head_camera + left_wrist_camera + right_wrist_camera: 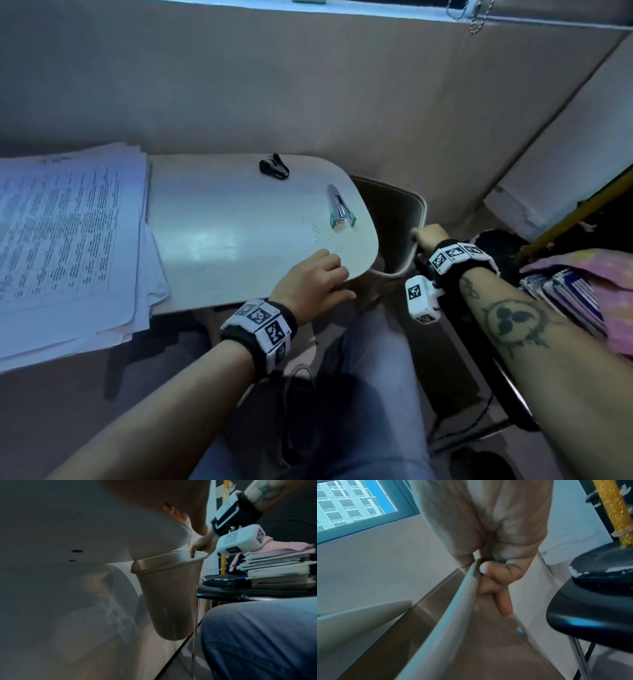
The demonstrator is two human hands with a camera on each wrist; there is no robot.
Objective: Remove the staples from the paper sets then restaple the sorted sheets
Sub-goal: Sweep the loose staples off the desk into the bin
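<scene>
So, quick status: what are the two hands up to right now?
Right hand grips bin rim under table corner. Left hand rests at table edge near loose staples. Stapler, staple remover idle.

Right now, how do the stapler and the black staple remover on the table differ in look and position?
The stapler is long, silvery and slim, with a green tint at its end; the staple remover is short, black and stubby. The stapler lies near the table's right edge, beside the bin that the right hand holds; the staple remover sits farther back. Loose staples lie by the stapler, none visibly by the staple remover. Neither hand touches either tool.
</scene>
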